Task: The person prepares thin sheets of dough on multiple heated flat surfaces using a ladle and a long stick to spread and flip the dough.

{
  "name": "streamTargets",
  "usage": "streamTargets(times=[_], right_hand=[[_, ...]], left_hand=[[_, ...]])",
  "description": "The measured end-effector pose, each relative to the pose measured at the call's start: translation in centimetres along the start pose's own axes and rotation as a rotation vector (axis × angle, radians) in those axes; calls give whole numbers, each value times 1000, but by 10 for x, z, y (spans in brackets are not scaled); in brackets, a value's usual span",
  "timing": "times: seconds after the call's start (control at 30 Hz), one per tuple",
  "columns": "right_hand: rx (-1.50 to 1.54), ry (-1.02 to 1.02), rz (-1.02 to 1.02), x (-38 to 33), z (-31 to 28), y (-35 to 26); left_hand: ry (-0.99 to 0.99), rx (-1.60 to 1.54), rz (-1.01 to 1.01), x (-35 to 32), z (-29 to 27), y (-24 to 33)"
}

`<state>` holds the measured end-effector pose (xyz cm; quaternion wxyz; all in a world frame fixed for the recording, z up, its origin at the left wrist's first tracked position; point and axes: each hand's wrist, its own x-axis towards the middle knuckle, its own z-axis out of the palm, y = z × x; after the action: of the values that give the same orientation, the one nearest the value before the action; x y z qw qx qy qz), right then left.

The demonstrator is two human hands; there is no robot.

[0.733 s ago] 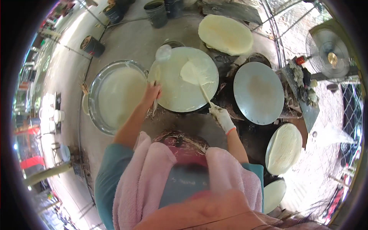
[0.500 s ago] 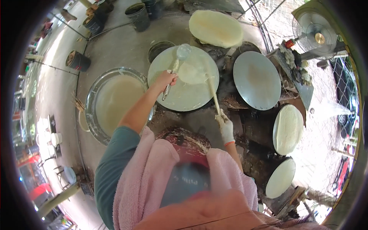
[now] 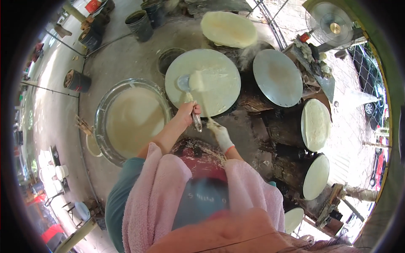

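A large round griddle (image 3: 223, 78) in front of me carries a thin, pale coat of batter. My left hand (image 3: 188, 111) is bare and wrapped round the handle of a ladle (image 3: 183, 83), whose bowl is over the griddle's left half. In a stained white glove, my right hand (image 3: 221, 135) grips a long-handled batter spreader (image 3: 196, 81) at the griddle's near edge. The spreader's flat pale head lies on the batter, right beside the ladle bowl. To the left, a wide metal basin (image 3: 100, 139) holds cream-coloured liquid batter.
A grey round griddle (image 3: 277, 78) stands to the right. Pale rounds lie on an oval surface (image 3: 229, 28) beyond and on another griddle (image 3: 316, 125) at the right. A dark bucket (image 3: 170, 62) sits behind the griddle; a fan (image 3: 333, 27) stands far right.
Both hands have come nearer to me and closer together. The ladle bowl and the spreader head have moved left and nearer over the griddle. The view has shifted slightly.
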<state>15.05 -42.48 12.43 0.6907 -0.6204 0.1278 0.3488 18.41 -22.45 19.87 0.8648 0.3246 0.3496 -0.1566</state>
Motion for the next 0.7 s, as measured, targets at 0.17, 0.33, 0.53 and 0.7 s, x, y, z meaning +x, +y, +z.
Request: streamTargets(times=[0.17, 0.33, 0.53, 0.7], right_hand=[[40, -72, 88, -42, -11, -91], [-356, 98, -260, -6, -104, -33], [-765, 772, -242, -98, -267, -109], [-1351, 1189, -245, -87, -417, -125]], left_hand=[[-547, -425, 132, 4, -47, 30], [-968, -508, -192, -17, 53, 50], [-802, -560, -176, -46, 173, 55], [-989, -370, 38, -33, 260, 31]])
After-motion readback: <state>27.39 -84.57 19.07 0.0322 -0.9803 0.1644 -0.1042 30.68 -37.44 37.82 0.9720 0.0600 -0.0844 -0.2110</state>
